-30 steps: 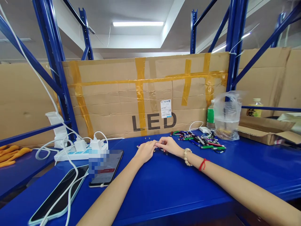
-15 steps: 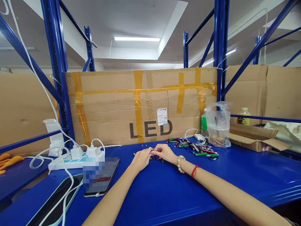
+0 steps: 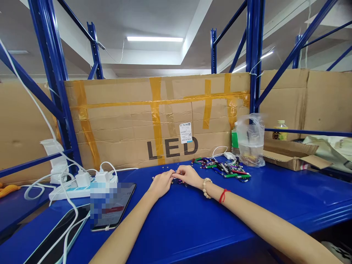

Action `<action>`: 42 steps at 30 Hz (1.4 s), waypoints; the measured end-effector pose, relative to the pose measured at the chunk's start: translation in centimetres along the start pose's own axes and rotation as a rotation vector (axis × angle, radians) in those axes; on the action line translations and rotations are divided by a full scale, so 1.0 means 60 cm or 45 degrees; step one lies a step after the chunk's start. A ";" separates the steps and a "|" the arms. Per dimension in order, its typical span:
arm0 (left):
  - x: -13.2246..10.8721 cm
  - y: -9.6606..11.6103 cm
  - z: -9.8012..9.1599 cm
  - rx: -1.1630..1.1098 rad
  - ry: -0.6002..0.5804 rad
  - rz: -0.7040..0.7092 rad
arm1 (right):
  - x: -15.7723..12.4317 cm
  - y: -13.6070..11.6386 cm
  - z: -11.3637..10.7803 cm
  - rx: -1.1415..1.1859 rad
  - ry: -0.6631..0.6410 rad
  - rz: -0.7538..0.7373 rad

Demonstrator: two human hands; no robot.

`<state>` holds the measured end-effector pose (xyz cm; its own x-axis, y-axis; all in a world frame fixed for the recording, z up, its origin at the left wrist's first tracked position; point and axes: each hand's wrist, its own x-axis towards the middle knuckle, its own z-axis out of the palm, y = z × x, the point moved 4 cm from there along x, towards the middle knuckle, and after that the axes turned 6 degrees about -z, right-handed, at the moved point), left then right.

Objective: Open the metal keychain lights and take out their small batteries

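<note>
Both my hands meet far out on the blue table. My left hand and my right hand are curled, fingertips pinched together on a small dark item between them, too small to name. Tiny metal pieces lie scattered just beyond my fingers. A pile of small coloured keychain lights lies to the right of my right hand. My right wrist wears a bead bracelet and a red string.
Two phones lie at the left on charging cables from a white power strip. A taped cardboard box marked LED walls the back. A plastic bag, a green bottle and an open carton stand at the right.
The view has shifted; my hands stay joined at the same spot on the table, still working on the small item.
</note>
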<state>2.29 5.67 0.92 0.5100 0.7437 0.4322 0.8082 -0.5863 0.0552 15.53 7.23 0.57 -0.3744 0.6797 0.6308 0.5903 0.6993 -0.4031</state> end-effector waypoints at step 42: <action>0.003 0.004 0.000 0.070 0.029 -0.097 | 0.002 0.000 0.005 0.022 -0.012 -0.020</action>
<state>2.55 5.66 1.00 0.4400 0.7776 0.4491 0.8598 -0.5091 0.0392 15.27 7.37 0.44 -0.3906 0.6705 0.6308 0.5718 0.7137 -0.4046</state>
